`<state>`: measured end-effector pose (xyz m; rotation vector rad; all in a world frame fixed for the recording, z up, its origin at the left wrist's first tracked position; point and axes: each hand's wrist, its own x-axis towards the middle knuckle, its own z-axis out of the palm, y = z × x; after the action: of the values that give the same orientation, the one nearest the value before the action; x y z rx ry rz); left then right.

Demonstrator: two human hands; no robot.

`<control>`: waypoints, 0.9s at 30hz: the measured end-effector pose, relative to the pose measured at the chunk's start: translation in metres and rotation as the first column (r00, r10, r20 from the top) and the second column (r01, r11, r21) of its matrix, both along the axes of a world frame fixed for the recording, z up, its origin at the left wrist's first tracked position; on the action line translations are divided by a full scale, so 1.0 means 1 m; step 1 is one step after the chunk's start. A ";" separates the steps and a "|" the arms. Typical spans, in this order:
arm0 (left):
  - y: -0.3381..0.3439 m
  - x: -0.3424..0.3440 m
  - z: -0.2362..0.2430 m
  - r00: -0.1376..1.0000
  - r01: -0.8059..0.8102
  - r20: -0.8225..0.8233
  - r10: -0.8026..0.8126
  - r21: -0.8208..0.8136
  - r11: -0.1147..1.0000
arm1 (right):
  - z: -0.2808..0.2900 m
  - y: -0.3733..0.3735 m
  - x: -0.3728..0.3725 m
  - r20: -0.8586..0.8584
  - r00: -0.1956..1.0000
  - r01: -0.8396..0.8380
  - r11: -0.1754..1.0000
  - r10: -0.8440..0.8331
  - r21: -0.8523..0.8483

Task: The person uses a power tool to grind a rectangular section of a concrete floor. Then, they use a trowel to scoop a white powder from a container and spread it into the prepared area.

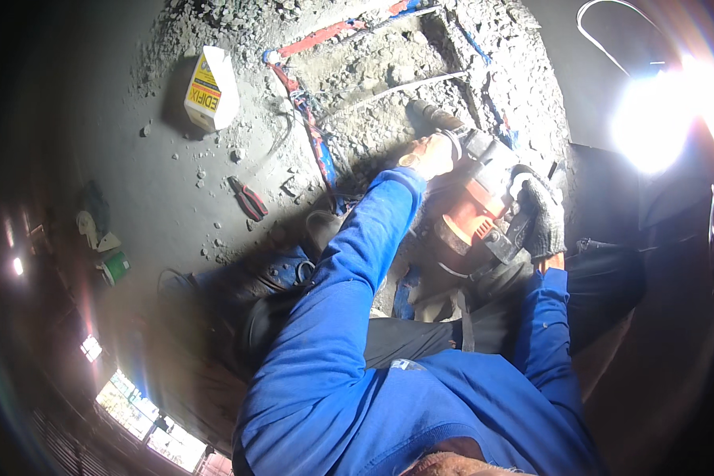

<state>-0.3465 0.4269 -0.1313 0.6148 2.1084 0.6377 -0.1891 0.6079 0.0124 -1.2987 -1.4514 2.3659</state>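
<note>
I hold an orange and grey power hammer drill (476,206) pointed into a rubble-filled trench (389,87) cut in the concrete floor. My left hand (430,155), bare, grips the front grip of the drill near its dark chisel bit (432,115). My right hand (541,216), in a grey work glove, is closed around the rear handle. Both sleeves are blue. Red and blue conduits (313,139) and a thin grey pipe (397,89) run through the broken channel just ahead of the bit.
A white and yellow plastic canister (211,89) stands on the floor at upper left. Red-handled pliers (250,198) lie left of the trench. A small green object (116,266) and scraps lie farther left. A very bright work lamp (658,115) glares at right.
</note>
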 end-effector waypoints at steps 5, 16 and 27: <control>-0.003 -0.002 0.010 0.998 -0.046 0.046 0.044 0.055 0.997 | -0.011 0.006 0.001 0.001 1.000 -0.010 1.000 0.010 -0.022; 0.006 -0.013 0.035 0.998 0.032 0.057 -0.027 -0.082 0.996 | -0.015 0.002 0.003 -0.001 1.000 0.023 0.985 -0.023 -0.170; -0.033 0.001 0.001 0.982 -0.051 -0.185 0.035 -0.080 0.995 | 0.020 -0.047 -0.006 0.078 0.994 -0.085 0.996 0.082 0.036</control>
<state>-0.3458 0.3940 -0.1305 0.6014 2.3138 0.5295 -0.1953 0.5610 0.0321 -1.3597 -1.5952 2.3499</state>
